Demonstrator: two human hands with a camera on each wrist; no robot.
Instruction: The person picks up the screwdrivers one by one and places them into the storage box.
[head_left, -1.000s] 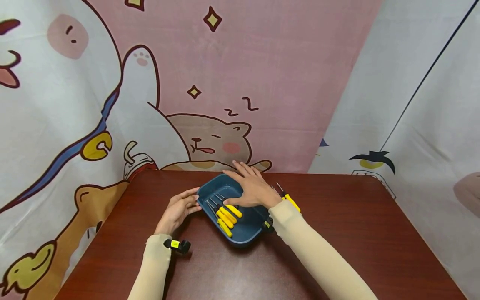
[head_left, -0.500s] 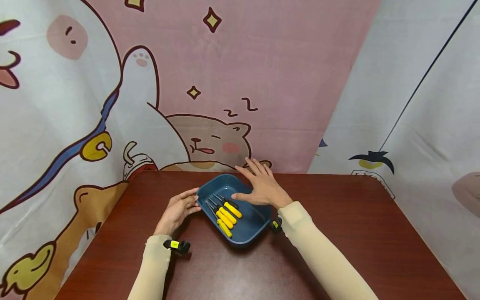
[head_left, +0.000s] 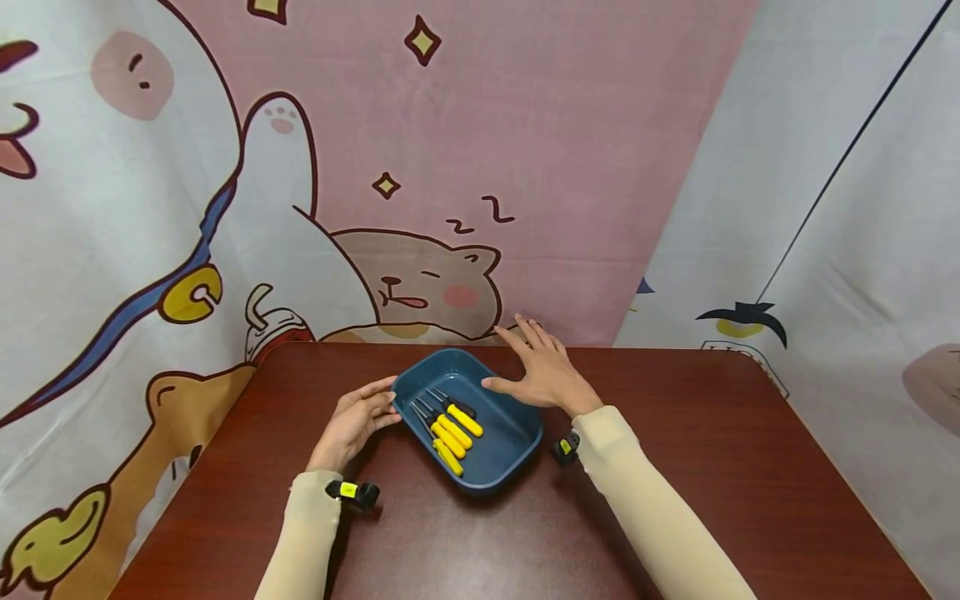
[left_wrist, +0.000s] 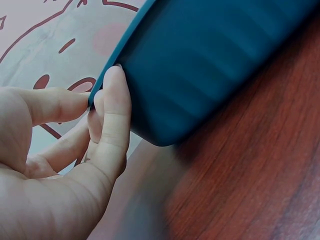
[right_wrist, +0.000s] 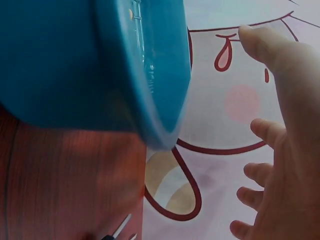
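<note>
A blue plastic tray [head_left: 506, 454] sits on the table, turned at an angle. In it lie several screwdrivers [head_left: 452, 435] with yellow and black handles, side by side, shafts toward the far left. My left hand [head_left: 352, 421] pinches the tray's left corner; in the left wrist view, fingertips [left_wrist: 116, 82] meet the rim from both sides. My right hand [head_left: 547, 375] is spread, holding nothing, over the tray's far right edge. In the right wrist view its fingers stand apart from the tray [right_wrist: 150, 115].
Metal screwdriver tips [right_wrist: 122, 226] show on the table low in the right wrist view; the right arm hides them in the head view. The brown table [head_left: 712, 467] ends at a cartoon-printed cloth [head_left: 585, 167] behind.
My right hand has moved right, away from above the screwdrivers in the tray, uncovering more of the tray and covering the screwdrivers lying beyond it. The left hand and tray have stayed put.
</note>
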